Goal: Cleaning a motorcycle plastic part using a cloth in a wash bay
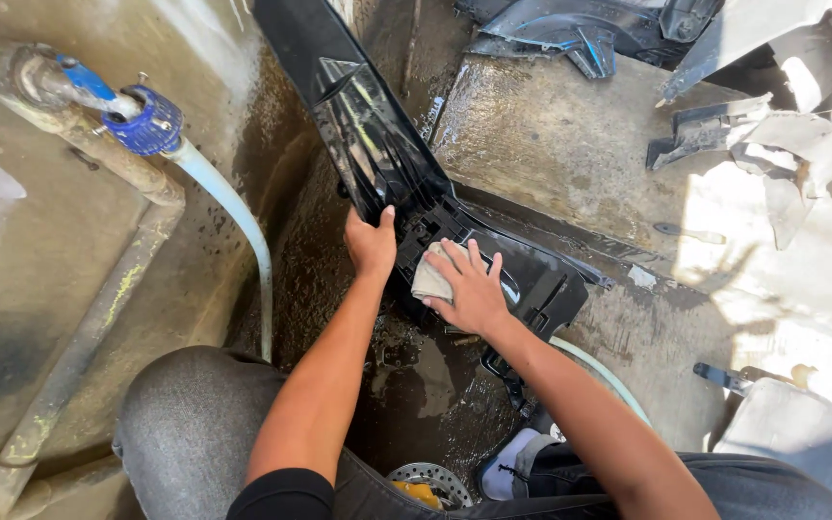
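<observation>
While the right hand [472, 289] lies flat with fingers spread, pressing a pale folded cloth [431, 278] onto the glossy black plastic panel [377, 144], the left hand [371, 243] is closed over the panel's near edge, thumb on top, steadying it. Cloth sits between right palm and panel, near the panel's lower moulded section. Panel leans tilted, upper end rising away toward the top of view, lower end resting on wet concrete floor [551, 144]. Both forearms extend from a crouched position; knees in dark trousers at bottom of view. To the left, a white hose [233, 217] runs from a blue tap fitting [146, 123] on a rusted pipe [98, 318] down toward the floor. More black and grey panels [772, 135] lie well apart at upper right. Risk, as judged: wet gloss surface plus wet floor could let the panel slide out from under the left hand's grip if the right hand pushes hard; grit caught in the cloth could scratch the finish; thin mounting tabs at the lower end could snap under uneven pressure.
</observation>
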